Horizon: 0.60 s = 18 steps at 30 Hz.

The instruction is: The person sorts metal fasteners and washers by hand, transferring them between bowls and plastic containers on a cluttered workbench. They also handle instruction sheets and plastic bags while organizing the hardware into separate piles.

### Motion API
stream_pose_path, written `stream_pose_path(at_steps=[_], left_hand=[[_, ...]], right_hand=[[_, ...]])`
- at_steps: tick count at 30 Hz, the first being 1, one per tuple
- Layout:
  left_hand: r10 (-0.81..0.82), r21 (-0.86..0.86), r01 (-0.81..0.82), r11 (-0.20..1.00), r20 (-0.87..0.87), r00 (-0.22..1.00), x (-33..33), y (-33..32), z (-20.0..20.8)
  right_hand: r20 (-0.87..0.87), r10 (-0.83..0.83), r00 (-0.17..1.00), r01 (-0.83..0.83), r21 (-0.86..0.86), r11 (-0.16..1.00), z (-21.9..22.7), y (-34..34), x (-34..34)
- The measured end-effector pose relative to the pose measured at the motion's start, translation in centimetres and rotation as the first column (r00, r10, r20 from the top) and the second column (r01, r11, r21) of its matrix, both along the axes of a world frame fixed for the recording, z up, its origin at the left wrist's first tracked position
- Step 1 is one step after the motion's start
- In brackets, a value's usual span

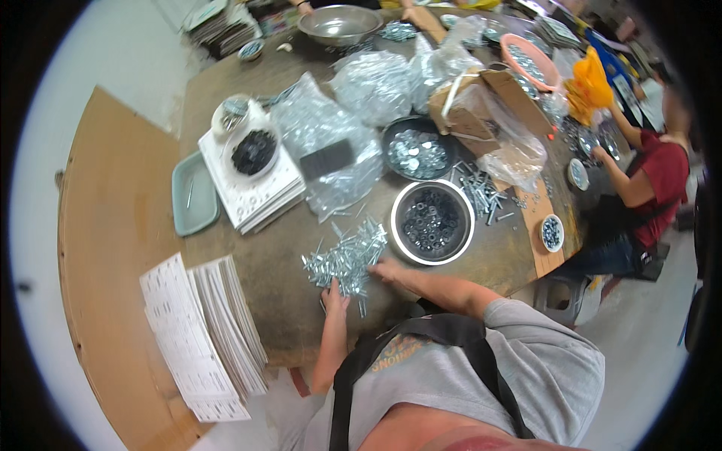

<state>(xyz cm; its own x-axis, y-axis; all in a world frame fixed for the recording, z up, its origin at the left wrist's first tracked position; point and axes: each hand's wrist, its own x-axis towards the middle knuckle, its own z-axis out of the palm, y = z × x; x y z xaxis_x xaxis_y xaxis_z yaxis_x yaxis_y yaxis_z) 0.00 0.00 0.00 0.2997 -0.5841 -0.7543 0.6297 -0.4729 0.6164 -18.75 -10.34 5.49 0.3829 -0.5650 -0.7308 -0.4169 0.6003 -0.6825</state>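
A loose heap of silvery screws (pixel 350 255) lies on the worn table in front of me. My left hand (pixel 335 296) touches the heap's near left edge, fingers apart and pointing into it. At the right edge, my right hand (pixel 387 270) rests with fingers stretched toward the screws; its fingertips are partly hidden. Neither hand visibly lifts anything. Just beyond my right hand stands a white-rimmed bowl (pixel 394 225) of dark nuts or rings. Behind it a black bowl (pixel 388 143) holds shiny flat washers. Larger bolts (pixel 481 192) lie loose to its right.
Left are a paper stack (pixel 226 316), a pale blue tray (pixel 197 218) and a bowl of black parts (pixel 254 154) on papers. Plastic bags (pixel 323 135), a cardboard box (pixel 466 113) and a metal basin (pixel 340 24) lie farther back. A person in red (pixel 665 177) works at right.
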Motion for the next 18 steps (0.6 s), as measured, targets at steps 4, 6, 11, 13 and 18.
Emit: stream_pose_path(at_steps=[4,6,11,13,18], left_hand=[[-0.058,0.108,0.058,0.992,-0.006,0.998,0.0,0.6,2.4],[-0.075,0.175,0.072,0.982,0.008,0.997,0.1,0.2,2.9],[-0.083,0.223,0.072,0.972,0.04,0.996,0.2,1.3,3.0],[-0.121,0.194,0.114,0.974,0.026,0.992,0.3,1.5,3.0],[-0.141,0.245,0.121,0.962,0.063,0.988,0.4,2.6,2.2]], right_hand=[[-0.058,0.076,0.995,-0.075,0.03,0.997,-0.4,0.3,-0.8],[-0.036,0.086,0.996,-0.085,0.038,0.996,-0.4,0.0,-1.6],[-0.034,0.073,0.997,-0.063,0.247,0.967,-0.6,1.7,-3.5],[-0.047,-0.067,0.997,0.076,0.212,0.974,-0.9,2.9,-4.4],[-0.068,0.032,0.997,-0.014,0.249,0.968,-2.7,3.1,-7.2]])
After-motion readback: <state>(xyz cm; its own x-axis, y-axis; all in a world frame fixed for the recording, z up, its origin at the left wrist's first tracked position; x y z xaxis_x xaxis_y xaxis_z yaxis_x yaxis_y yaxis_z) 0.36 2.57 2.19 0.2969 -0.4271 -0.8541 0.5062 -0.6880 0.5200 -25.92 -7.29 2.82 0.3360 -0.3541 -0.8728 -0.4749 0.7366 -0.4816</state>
